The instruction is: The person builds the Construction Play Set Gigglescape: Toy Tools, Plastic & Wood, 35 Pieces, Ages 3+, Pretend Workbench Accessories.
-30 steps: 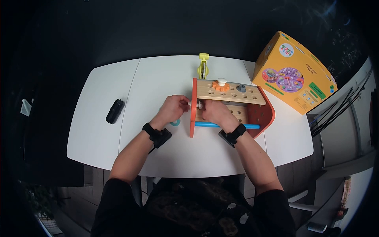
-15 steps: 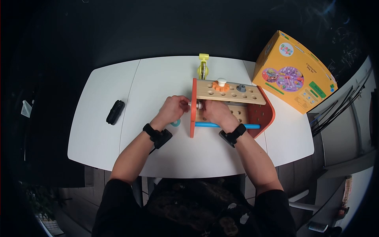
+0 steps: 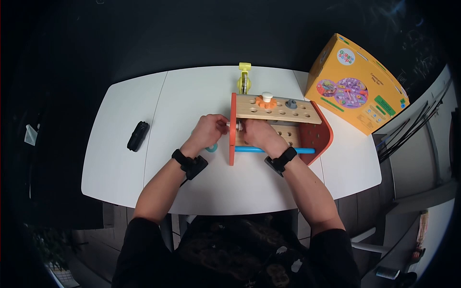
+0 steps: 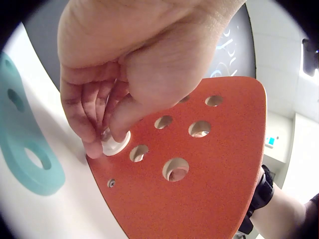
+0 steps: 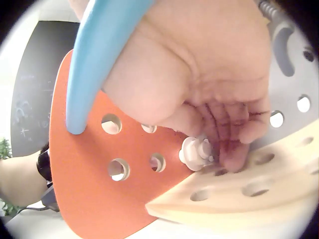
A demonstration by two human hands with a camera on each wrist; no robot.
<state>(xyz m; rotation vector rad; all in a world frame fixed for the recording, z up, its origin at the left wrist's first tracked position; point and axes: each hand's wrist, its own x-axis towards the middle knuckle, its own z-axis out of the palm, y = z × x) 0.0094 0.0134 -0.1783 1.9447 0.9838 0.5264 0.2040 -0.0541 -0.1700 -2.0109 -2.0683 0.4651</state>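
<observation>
A wooden toy workbench [image 3: 297, 115] with red sides stands on the table. At the outer face of its left side panel [image 4: 219, 169], my left hand [image 3: 207, 132] pinches the round white head of a toy bolt [image 4: 119, 145] between thumb and fingers. Inside the bench, my right hand [image 3: 263, 136] reaches under the top board, its fingers curled about a white nut [image 5: 193, 152] against the same panel. The right fingertips partly cover the nut. A flat turquoise piece with holes [image 4: 47, 174] lies on the table beside the left hand.
A blue rod [image 3: 297, 150] crosses the bench's front, beneath my right wrist. On the top board sit an orange gear [image 3: 265, 102] with a white knob and a grey piece [image 3: 291, 104]. A yellow-green toy [image 3: 244, 79], yellow box [image 3: 357, 86] and black case [image 3: 138, 136] surround the bench.
The head view has shifted slightly, so the bench and box appear a little further left and up. Both hands keep their places at the side panel.
</observation>
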